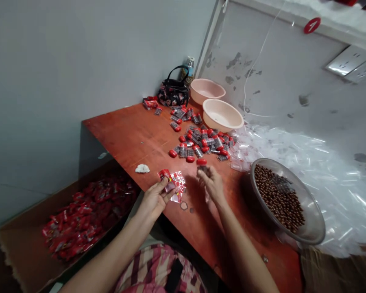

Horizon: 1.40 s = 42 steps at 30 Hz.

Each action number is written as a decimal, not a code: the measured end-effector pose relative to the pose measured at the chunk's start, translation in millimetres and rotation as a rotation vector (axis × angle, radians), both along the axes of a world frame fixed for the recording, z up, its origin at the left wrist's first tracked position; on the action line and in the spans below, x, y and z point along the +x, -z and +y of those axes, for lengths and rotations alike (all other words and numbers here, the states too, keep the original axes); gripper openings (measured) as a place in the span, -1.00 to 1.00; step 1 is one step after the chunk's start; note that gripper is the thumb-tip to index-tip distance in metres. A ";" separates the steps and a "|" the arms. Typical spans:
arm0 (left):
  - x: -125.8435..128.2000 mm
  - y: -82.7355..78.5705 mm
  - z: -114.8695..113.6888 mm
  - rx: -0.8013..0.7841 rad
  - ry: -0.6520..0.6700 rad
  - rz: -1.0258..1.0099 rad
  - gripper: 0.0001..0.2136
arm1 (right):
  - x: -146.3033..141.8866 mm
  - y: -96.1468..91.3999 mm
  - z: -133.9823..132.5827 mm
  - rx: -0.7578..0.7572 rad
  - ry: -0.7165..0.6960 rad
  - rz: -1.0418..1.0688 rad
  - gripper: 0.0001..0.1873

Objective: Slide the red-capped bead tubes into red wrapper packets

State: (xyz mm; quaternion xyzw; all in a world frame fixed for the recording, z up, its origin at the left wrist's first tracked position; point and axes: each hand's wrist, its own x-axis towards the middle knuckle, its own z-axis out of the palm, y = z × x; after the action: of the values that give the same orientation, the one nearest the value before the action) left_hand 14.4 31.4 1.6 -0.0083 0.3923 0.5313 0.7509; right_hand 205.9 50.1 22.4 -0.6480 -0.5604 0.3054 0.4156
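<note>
My left hand [155, 198] pinches a red and clear printed packet [174, 184] above the front edge of the reddish wooden table [131, 134]. My right hand [212, 182] is closed on a small clear vial with a red cap [201, 163], held just right of the packet. A heap of several filled red-capped vials [201, 140] lies on the table beyond my hands. A metal bowl [315, 215] full of small brown balls [277, 197] sits at my right.
A cardboard box [21, 244] of red packets [79, 219] stands low at the left. Two pink basins [222, 116], a dark handbag [173, 93] and a bottle are at the table's far end. Clear plastic bags [323, 171] pile at the right. A white scrap [142, 168] lies near my left hand.
</note>
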 end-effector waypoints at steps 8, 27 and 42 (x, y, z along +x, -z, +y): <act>21.2 -1.1 -0.8 -0.001 0.000 -0.039 -0.95 | -54.7 4.6 -91.9 -0.059 -0.062 0.197 -0.82; 36.4 -20.8 -14.6 0.359 0.259 0.160 -0.84 | -49.9 14.2 -91.5 -0.012 0.050 0.251 -0.83; 22.7 -16.2 -6.7 0.495 0.555 0.412 -0.82 | -43.4 14.0 -85.4 -0.179 -0.056 0.597 -0.80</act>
State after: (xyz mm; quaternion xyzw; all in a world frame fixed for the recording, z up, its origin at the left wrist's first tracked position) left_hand 37.1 24.7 17.9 0.3842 0.3821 0.3778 0.7507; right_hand 162.5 -35.3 8.4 -0.5478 -0.4021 0.5418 0.4946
